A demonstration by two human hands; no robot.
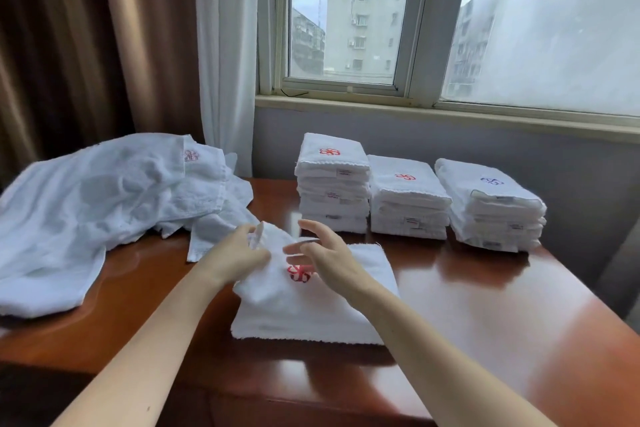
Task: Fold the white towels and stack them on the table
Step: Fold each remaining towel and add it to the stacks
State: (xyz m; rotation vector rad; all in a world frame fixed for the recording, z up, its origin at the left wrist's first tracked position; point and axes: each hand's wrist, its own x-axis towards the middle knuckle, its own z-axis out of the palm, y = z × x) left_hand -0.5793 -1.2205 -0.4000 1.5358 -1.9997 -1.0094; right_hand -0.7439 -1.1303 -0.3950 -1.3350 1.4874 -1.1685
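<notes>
Reddish-brown and glossy, the wooden table (485, 305) stands below a window (346, 28) with a pale sill (450, 113). Grey apartment blocks (363, 28) show through the glass. To the left of the window hangs a sheer white curtain (225, 62), and beyond that a brown curtain (86, 45).

From the head camera, three piles of folded white towels sit in a row at the back of the table, near the wall. The left stack (332, 191) is the tallest and has a red mark on top. The middle stack (408, 204) stands just beside it, also marked in red. The right stack (491, 211) carries a blue mark. On the left part of the table a heap of unfolded towels (104, 204) lies rumpled, draping toward the near edge.

In front of the person lies a partly folded towel (311, 308) with a red emblem (299, 273) facing up. Its lower part is flat on the wood and its upper left part is bunched and raised. The left hand (239, 253) has its fingers curled round that raised fold, gripping it. The right hand (322, 253) hovers over the emblem with fingers spread and loosely straight, holding nothing. Its fingertips are blurred, so I cannot tell whether they touch the cloth.
</notes>
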